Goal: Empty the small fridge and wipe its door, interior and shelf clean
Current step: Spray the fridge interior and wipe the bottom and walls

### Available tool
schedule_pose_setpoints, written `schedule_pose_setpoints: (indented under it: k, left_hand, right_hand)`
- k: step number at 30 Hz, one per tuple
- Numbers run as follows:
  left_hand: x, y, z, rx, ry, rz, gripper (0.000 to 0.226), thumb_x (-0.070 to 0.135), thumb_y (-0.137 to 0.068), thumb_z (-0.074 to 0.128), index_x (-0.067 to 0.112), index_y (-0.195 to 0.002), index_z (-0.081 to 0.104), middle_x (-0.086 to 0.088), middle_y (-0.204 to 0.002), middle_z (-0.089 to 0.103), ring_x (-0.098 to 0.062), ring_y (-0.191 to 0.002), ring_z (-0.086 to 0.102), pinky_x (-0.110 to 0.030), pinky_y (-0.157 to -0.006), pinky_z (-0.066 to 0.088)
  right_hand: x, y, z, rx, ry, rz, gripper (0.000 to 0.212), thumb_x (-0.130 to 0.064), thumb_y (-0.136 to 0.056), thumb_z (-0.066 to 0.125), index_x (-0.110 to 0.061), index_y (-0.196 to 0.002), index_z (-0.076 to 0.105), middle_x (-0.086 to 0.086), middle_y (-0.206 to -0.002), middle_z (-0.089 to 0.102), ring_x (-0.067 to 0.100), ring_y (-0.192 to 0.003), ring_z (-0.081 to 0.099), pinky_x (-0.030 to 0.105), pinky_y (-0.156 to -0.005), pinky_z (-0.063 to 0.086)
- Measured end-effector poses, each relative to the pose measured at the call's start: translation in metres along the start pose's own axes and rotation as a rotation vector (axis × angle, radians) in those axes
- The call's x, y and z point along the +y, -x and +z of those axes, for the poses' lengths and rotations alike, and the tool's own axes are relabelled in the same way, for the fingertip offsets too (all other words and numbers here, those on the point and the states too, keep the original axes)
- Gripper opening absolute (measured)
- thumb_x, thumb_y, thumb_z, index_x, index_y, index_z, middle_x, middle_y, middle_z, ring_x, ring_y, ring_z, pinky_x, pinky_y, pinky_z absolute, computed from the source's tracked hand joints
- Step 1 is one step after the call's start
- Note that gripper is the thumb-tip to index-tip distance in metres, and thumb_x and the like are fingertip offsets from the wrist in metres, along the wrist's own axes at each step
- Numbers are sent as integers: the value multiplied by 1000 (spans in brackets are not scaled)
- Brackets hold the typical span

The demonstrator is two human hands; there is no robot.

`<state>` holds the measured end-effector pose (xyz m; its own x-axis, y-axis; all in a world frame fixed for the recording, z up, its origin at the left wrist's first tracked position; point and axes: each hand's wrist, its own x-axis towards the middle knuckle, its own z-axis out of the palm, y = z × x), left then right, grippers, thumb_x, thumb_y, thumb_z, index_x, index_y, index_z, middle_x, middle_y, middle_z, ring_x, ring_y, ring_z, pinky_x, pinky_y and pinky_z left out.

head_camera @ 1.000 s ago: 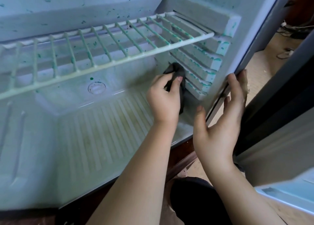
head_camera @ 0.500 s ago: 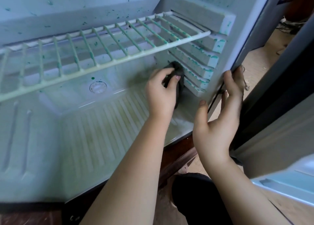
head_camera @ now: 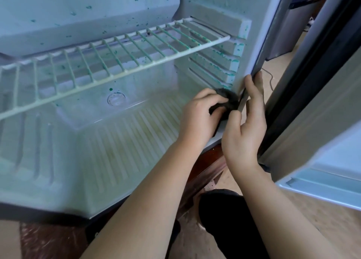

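The dark cloth [head_camera: 229, 99] is inside the small fridge [head_camera: 97, 10], below the right end of the wire shelf [head_camera: 109, 63]. It is pressed to the lower front corner of the right wall. The left hand [head_camera: 201, 120] grips it with curled fingers. The right hand [head_camera: 244, 135] is just right of the cloth, below the same shelf end. Its fingers are straight and lie along the front edge of the right wall, and they hold nothing. Together the two hands hide this corner and the lowest wall rail.

Green spots cover the shelf wires, the back wall above the shelf and the ribbed rails [head_camera: 218, 63] under its right end. Below the middle of the shelf a round plug [head_camera: 116, 99] sits in the back step. In front of it the ribbed floor [head_camera: 127, 145] shows yellowish streaks.

Right of the shelf the open door [head_camera: 330, 112] stands at an angle, with a dark seal along its edge. Below the shelf, under the fridge, is a red-brown wooden stand [head_camera: 207, 167], and beside it the person's knee [head_camera: 224, 219] in black cloth. Beyond the right end of the shelf, a grey container [head_camera: 287, 34] stands on the tan ground [head_camera: 332, 231], with a thin cable [head_camera: 270, 79] near it.
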<state>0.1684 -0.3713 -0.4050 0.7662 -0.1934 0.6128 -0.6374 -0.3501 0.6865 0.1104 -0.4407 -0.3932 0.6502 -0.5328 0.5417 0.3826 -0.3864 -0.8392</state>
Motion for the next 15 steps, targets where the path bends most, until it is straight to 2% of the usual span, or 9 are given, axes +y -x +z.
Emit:
schedule_pose_setpoints:
  k: [2,5,8,11,15]
  left_hand:
    - [0,1,-9,-48,-58,-8,15,0,-77,71,8,-89,75,-3,-91,68,-15,-83,64,-23,-75,49]
    - [-2,4,-33,-27,-118,-235,6,16,-81,73,16,-87,74,0,-85,70,-19,-80,66,-32,-75,52]
    - [1,11,-69,59,-98,-446,10,23,-83,74,24,-76,67,14,-70,64,-11,-72,64,-21,-67,47]
    - [10,15,-93,51,-108,-507,14,29,-83,74,31,-74,64,17,-72,63,0,-71,60,-15,-65,43]
    - [10,12,-105,54,-110,-589,14,33,-83,73,21,-79,70,7,-76,69,-8,-73,64,-22,-66,46]
  right_hand:
    - [1,0,1,26,-4,16,63,19,-79,30,1,-138,43,11,-154,28,-1,-140,23,16,-113,23]
    - [1,7,3,91,39,36,51,9,-84,36,-4,-131,50,6,-150,37,4,-141,28,35,-116,29]
    - [-3,21,5,110,103,-88,36,8,-85,44,-6,-117,55,4,-133,50,16,-129,44,42,-106,38]
    - [-1,31,9,-36,139,-146,25,2,-87,48,-9,-106,59,-3,-109,58,14,-108,54,33,-94,44]
    - [5,37,15,-297,193,-145,14,-14,-91,54,-12,-100,64,-10,-96,59,10,-97,55,13,-87,38]
